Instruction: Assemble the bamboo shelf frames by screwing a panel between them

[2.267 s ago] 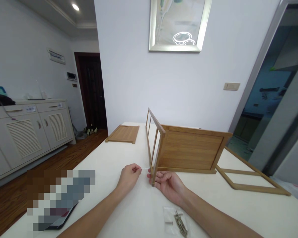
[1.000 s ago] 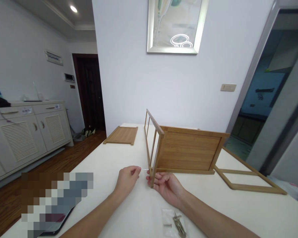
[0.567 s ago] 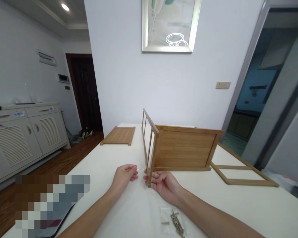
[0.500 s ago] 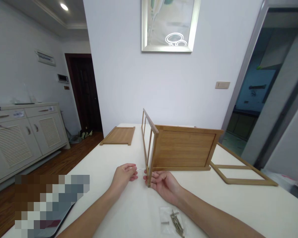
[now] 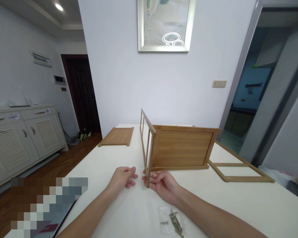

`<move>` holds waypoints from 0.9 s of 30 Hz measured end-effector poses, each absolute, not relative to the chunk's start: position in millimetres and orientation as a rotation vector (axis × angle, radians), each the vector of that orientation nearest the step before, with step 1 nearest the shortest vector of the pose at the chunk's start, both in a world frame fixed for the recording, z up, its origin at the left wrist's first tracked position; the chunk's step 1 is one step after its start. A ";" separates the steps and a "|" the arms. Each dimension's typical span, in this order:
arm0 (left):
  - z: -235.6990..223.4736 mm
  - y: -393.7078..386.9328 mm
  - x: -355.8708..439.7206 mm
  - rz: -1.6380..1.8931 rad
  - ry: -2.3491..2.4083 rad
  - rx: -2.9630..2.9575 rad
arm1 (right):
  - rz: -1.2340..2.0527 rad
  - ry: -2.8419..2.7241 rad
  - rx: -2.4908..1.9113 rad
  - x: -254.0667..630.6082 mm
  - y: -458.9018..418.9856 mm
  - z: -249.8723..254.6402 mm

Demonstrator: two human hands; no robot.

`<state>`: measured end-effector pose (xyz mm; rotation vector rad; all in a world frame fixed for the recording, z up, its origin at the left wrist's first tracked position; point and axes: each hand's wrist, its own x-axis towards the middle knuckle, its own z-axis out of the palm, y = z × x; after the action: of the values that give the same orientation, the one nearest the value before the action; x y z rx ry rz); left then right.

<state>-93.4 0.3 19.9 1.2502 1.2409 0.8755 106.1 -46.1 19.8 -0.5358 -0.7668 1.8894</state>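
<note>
My left hand (image 5: 124, 177) pinches a thin silvery rod, which looks like a hex key (image 5: 139, 170), between thumb and fingers. Its tip meets the lower part of an upright wooden side frame (image 5: 151, 148). Around the bottom end of that frame, my right hand (image 5: 164, 185) is closed, palm up, fingertips showing on the left side. A wooden panel (image 5: 183, 148) stands on its edge, joined to the frame and stretching right. Where the hex key enters the wood is too small to make out.
On the white table (image 5: 129, 211) lie a plastic bag of bolts (image 5: 175, 221) near me, another wooden panel (image 5: 118, 136) at the back left, and a second open frame (image 5: 248, 178) at right. A pixelated dark object (image 5: 64, 216) sits at the left edge.
The view has shifted slightly to the right. My left fingers have changed their hold on the hex key, the lower ones now spread lower. My right hand keeps its grip on the frame.
</note>
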 end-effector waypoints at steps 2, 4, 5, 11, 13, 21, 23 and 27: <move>16.4 0.6 -91.5 0.919 1.254 1.273 | 1.895 -0.759 -0.532 106.1 -46.3 19.9; 13.1 0.8 -89.3 0.972 1.264 1.306 | 1.897 -0.750 -0.528 106.1 -46.7 20.0; 11.7 1.1 -88.4 0.995 1.263 1.322 | 1.896 -0.746 -0.528 106.0 -46.8 19.9; 5.7 4.1 -87.1 1.088 1.241 1.390 | 1.895 -0.733 -0.521 106.0 -46.7 18.7; 4.6 4.7 -87.4 1.121 1.237 1.410 | 1.893 -0.728 -0.509 106.2 -46.5 18.0; 4.5 1.7 -89.0 1.250 1.235 1.584 | 1.905 -0.710 -0.518 107.3 -46.6 18.5; 5.3 0.8 -90.0 1.259 1.275 1.662 | 1.905 -0.718 -0.511 107.4 -46.7 18.5; 6.4 -0.1 -91.9 1.272 1.307 1.849 | 1.910 -0.720 -0.514 107.5 -46.2 18.2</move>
<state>-91.9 -0.1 6.4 1.8485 1.3073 1.2718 107.5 -46.2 18.2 -0.5138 -0.7197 1.9101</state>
